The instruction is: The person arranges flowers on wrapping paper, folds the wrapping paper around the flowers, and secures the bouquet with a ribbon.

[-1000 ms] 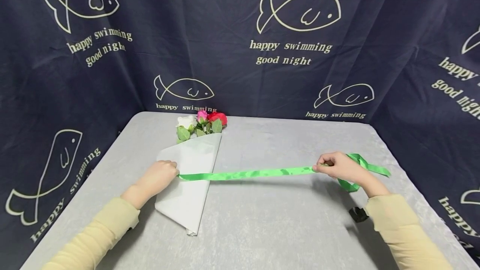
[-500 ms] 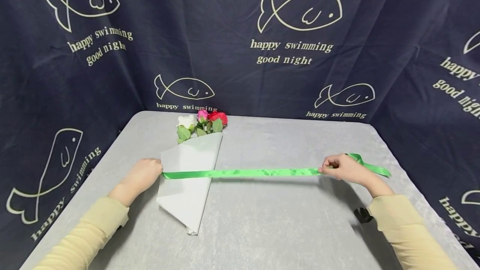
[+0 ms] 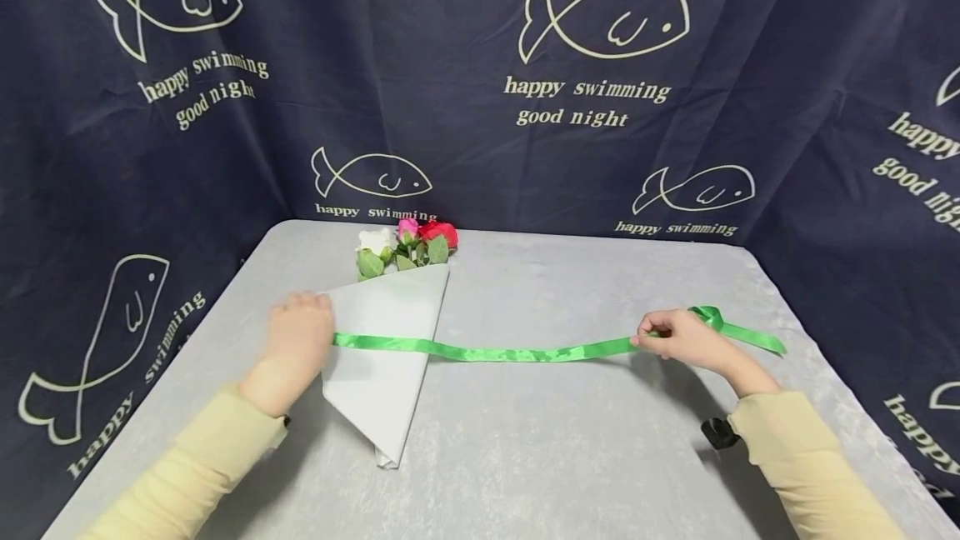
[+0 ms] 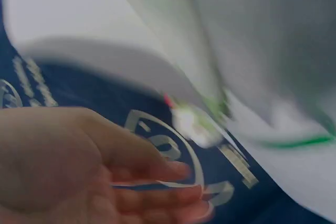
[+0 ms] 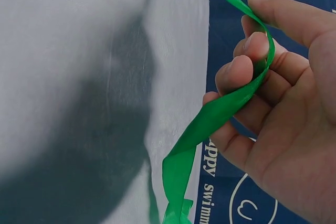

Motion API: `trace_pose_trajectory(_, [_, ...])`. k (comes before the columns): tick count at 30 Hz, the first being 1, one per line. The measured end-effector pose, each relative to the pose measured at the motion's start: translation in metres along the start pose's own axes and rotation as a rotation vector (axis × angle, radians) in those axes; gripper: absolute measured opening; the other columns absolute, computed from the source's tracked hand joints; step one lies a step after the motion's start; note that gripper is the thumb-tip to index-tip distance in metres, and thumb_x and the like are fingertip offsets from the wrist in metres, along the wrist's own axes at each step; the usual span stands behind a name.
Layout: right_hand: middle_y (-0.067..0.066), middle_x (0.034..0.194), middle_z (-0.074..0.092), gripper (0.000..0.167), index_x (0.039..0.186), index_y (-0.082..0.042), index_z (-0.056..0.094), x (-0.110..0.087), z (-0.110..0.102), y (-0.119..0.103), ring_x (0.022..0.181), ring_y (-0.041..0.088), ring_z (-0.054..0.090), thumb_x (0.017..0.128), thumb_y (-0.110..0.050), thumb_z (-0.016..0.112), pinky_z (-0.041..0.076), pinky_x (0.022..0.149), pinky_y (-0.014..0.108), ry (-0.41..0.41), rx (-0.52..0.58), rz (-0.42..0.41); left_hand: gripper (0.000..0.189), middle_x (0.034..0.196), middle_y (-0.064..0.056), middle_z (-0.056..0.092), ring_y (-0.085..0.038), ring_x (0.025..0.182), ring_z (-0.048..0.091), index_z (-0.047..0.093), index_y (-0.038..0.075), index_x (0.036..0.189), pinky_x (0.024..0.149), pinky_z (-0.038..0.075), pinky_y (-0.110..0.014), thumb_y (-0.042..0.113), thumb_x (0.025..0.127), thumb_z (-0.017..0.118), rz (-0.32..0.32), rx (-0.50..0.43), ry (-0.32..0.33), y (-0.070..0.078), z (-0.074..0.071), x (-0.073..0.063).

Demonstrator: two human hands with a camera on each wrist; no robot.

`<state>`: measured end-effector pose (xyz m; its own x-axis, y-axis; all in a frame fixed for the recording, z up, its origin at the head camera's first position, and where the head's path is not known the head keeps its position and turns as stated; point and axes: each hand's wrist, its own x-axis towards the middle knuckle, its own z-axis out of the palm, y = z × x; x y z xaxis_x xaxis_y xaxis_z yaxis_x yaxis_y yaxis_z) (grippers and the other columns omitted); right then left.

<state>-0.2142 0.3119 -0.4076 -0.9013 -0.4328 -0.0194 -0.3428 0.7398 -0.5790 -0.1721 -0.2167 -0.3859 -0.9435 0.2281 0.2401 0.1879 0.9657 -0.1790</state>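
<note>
Grey tabletop [image 3: 562,448], flowers [image 3: 407,232] in white paper [image 3: 382,394], green ribbon [image 3: 525,354] across.

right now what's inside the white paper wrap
A white flower, a pink flower and a red flower, with green leaves, stick out of the top of the white paper wrap. Whatever is farther down inside is covered by the paper.

- Ribbon [image 3: 517,353]: glossy green, sagging slightly between the paper and the right hand [image 3: 678,336], which pinches it; twisted beyond that hand.
- Paper [image 3: 390,315]: white, folded to a cone, narrow end near, crossed by the ribbon; left hand [image 3: 296,344] at its left edge.
- Flowers [image 3: 408,242]: white, pink, red, leafy, emerging from the cone's far end.
</note>
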Motion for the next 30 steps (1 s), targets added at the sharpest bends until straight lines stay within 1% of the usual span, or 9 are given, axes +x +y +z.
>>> trace_pose_trajectory(2, [-0.006,0.059,0.05,0.015,0.079,-0.016,0.061,-0.001,0.0,0.0,0.052,0.005,0.044,0.089,-0.027,0.064,0.037,0.05,0.023,0.0,0.004,0.003,0.026,0.095,-0.023,0.06,-0.037,0.089,0.057,0.058,-0.006,0.101,0.071,0.05,-0.048,0.004,0.079,0.066,0.142,-0.034,0.034,0.018,-0.005,0.004])
trace_pose_trajectory(3, [-0.005,0.06,0.051,0.015,0.079,-0.015,0.061,-0.001,0.0,0.0,0.052,0.005,0.044,0.089,-0.026,0.064,0.037,0.05,0.023,-0.002,0.012,0.006,0.034,0.106,-0.023,0.059,-0.037,0.099,0.056,0.056,-0.006,0.11,0.079,0.049,-0.05,0.007,0.08,0.068,0.224,-0.073,0.01,0.026,-0.006,0.005])
trace_pose_trajectory(6, [-0.003,0.062,0.053,0.016,0.08,-0.013,0.062,-0.002,0.0,-0.001,0.052,0.006,0.045,0.089,-0.026,0.065,0.037,0.049,0.023,-0.006,0.024,0.01,0.058,0.137,-0.022,0.046,-0.04,0.125,0.044,0.047,0.001,0.133,0.098,0.039,-0.056,0.02,0.083,0.069,0.434,-0.21,-0.162,0.049,-0.003,0.004])
trace_pose_trajectory(8, [-0.003,0.063,0.054,0.017,0.08,-0.012,0.062,-0.001,0.001,-0.001,0.053,0.006,0.046,0.089,-0.026,0.065,0.038,0.049,0.023,-0.006,0.027,0.012,0.06,0.147,-0.019,0.035,-0.041,0.134,0.033,0.042,0.009,0.142,0.104,0.031,-0.06,0.028,0.088,0.063,0.488,-0.264,-0.298,0.059,0.0,0.001])
trace_pose_trajectory(12, [-0.007,0.061,0.051,0.017,0.08,-0.014,0.061,-0.001,0.003,0.0,0.052,0.006,0.045,0.089,-0.028,0.064,0.038,0.049,0.023,0.003,0.017,0.008,0.06,0.152,-0.015,0.028,-0.041,0.137,0.027,0.042,0.018,0.143,0.103,0.03,-0.063,0.033,0.089,0.063,0.457,-0.271,-0.418,0.066,0.004,-0.005])
trace_pose_trajectory(18, [-0.01,0.057,0.047,0.014,0.078,-0.017,0.061,-0.004,0.003,0.004,0.049,0.003,0.038,0.089,-0.025,0.066,0.035,0.047,0.022,0.036,0.004,-0.02,0.059,0.15,-0.019,0.029,-0.041,0.131,0.037,0.048,0.011,0.138,0.096,0.041,-0.058,0.03,0.086,0.068,0.386,-0.296,-0.441,0.061,0.003,-0.006])
trace_pose_trajectory(23, [-0.01,0.058,0.047,0.013,0.079,-0.017,0.061,-0.005,0.003,0.005,0.05,0.003,0.039,0.088,-0.025,0.066,0.035,0.047,0.022,0.05,0.002,-0.03,0.046,0.139,-0.027,0.043,-0.041,0.118,0.052,0.057,0.003,0.126,0.095,0.046,-0.048,0.023,0.087,0.068,0.416,-0.312,-0.391,0.059,0.005,-0.001])
trace_pose_trajectory(26, [-0.01,0.058,0.047,0.013,0.079,-0.018,0.061,-0.005,0.003,0.004,0.05,0.003,0.04,0.088,-0.025,0.066,0.036,0.048,0.022,0.057,-0.001,-0.033,0.032,0.117,-0.023,0.058,-0.034,0.095,0.064,0.062,0.0,0.112,0.081,0.054,-0.041,0.016,0.086,0.068,0.435,-0.302,-0.318,0.06,0.007,0.003])
trace_pose_trajectory(30, [-0.01,0.057,0.048,0.013,0.079,-0.017,0.061,-0.005,0.003,0.003,0.05,0.004,0.04,0.088,-0.025,0.066,0.036,0.048,0.023,0.053,0.0,-0.027,0.028,0.091,-0.013,0.057,-0.025,0.069,0.06,0.058,0.0,0.104,0.062,0.053,-0.036,0.012,0.083,0.071,0.447,-0.266,-0.216,0.062,0.014,0.008])
